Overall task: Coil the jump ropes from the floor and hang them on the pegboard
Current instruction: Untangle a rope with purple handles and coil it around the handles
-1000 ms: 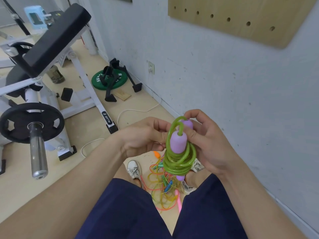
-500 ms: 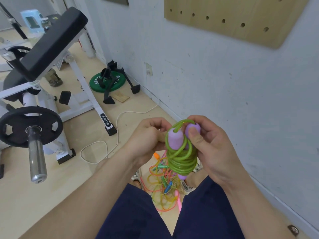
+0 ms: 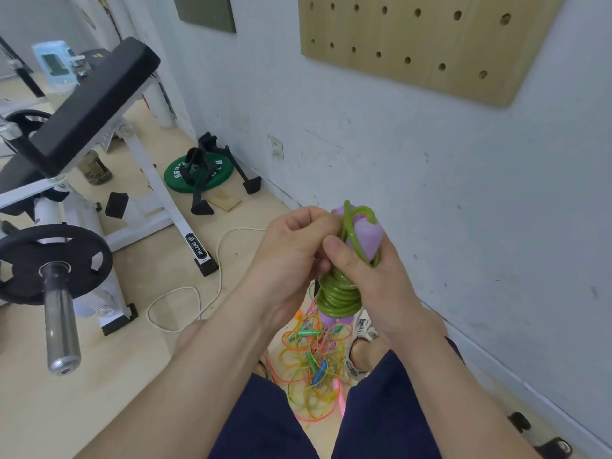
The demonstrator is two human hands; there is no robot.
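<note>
Green jump rope (image 3: 337, 293), coiled round its purple handles (image 3: 364, 236), is held upright between both hands, above the tangled ropes (image 3: 311, 366) on the floor. Left hand (image 3: 291, 250) curled, pinching the upper loops. Right hand (image 3: 374, 283) wrapped round the coil, thumb across it. Pegboard (image 3: 430, 44) on the wall, upper right.

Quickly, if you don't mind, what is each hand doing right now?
Left hand: holds the coiled green jump rope near its top.
Right hand: grips the same rope round its coils.
</note>
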